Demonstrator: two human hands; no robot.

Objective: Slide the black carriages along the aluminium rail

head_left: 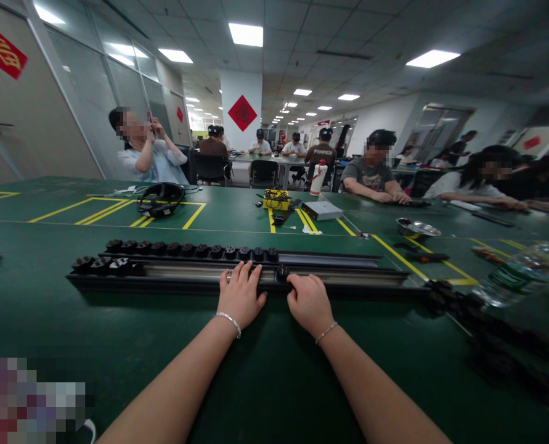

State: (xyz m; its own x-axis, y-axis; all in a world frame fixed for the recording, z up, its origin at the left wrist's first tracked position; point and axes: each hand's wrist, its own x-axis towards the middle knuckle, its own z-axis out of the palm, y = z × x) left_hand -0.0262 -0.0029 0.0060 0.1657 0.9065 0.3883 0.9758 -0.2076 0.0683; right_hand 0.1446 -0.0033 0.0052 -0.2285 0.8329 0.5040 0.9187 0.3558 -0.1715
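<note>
Two long black track rails [352, 279] lie side by side across the table in front of me. My left hand [241, 295] rests over the nearer rail, its fingers spread and laid across the channel. Closed at the rail's right half, my right hand [310, 302] has its curled fingers against a small black socket module [282, 272] sitting in the channel. Its grip is partly hidden by the hand. Several like modules [188, 250] stand in a row along the farther rail. A few more [101, 264] sit at the near rail's left end.
Loose dark modules [500, 333] lie at the right, beside a clear plastic bottle [524, 271]. A metal bowl [417, 228], a grey box [323, 210], a yellow holder with cables [276, 198] and a black headset [161, 199] stand farther back. People sit around the green table [163, 351].
</note>
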